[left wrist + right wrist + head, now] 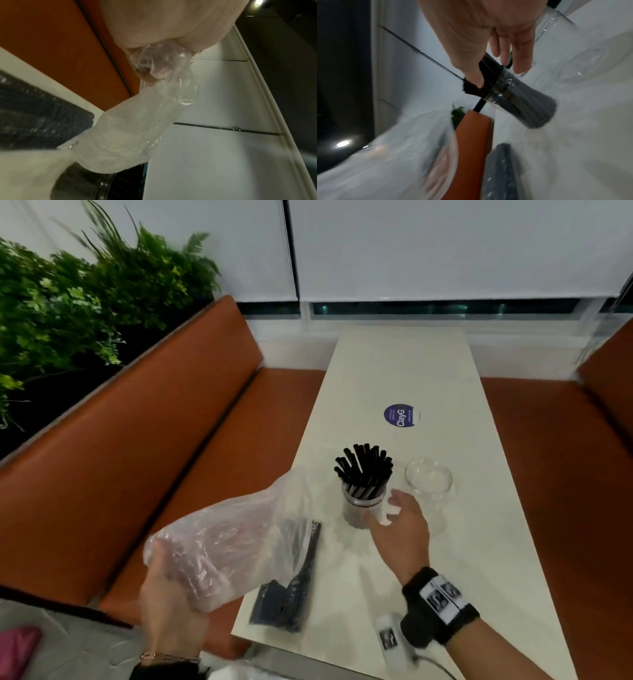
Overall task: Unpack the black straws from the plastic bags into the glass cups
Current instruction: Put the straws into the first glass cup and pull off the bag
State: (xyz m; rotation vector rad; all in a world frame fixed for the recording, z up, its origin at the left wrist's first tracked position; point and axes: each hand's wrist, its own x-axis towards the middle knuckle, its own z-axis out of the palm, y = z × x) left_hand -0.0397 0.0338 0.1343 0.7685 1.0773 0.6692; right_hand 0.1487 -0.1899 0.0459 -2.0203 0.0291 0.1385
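Observation:
A glass cup [363, 508] [522, 100] full of black straws [363, 470] stands mid-table. An empty glass cup [429, 479] stands just right of it. My left hand [171, 611] grips an empty clear plastic bag [233, 539] [137, 128] by one end, off the table's left edge. A second bag packed with black straws [291, 587] [37, 115] lies flat near the table's front left. My right hand [400, 525] [505, 51] hovers with straight fingers beside the full cup and holds nothing.
The white table [404, 371] has a round purple sticker [399, 415] beyond the cups. Orange bench seats [154, 440] flank both sides, with green plants [85, 289] behind the left one. A white device with a cable [394, 642] lies at the table's front edge.

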